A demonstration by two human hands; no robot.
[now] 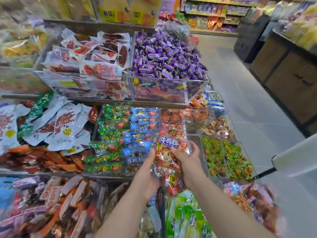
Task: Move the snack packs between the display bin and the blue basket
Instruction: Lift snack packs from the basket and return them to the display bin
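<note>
- I am holding a bundle of red snack packs (169, 152) between both hands, lifted just above the front of the clear display bin (93, 133).
- My left hand (145, 177) is gripping the bundle's left side. The thumb is lying up along the wrappers and the other fingers are hidden behind the packs.
- My right hand (187, 162) is gripping the right side. Its fingers (194, 149) are curling round the edge of the top pack and the thumb is pressing on its front.
- The bundle is hanging down between my palms. Its top pack is showing a blue label, and its lowest packs are reaching down between my wrists.
- The bin is holding three rows side by side: green packs (111, 127) on the left, blue packs (144, 121) in the middle and more red packs (172, 125) on the right, straight behind the bundle.
- Purple wrapped candies (168, 57) are heaping in a clear bin on the shelf above.
- Small round snacks in green wrappers (226, 157) are filling the clear bin just to the right of my right hand.
- Long green packs (187, 217) are lying below my right forearm, near the bottom edge.
- A dark bar (161, 208) is showing between my forearms, but it is blurred and I cannot tell what it belongs to.
- Grey floor tiles (248, 100) are running along the aisle on the right.
</note>
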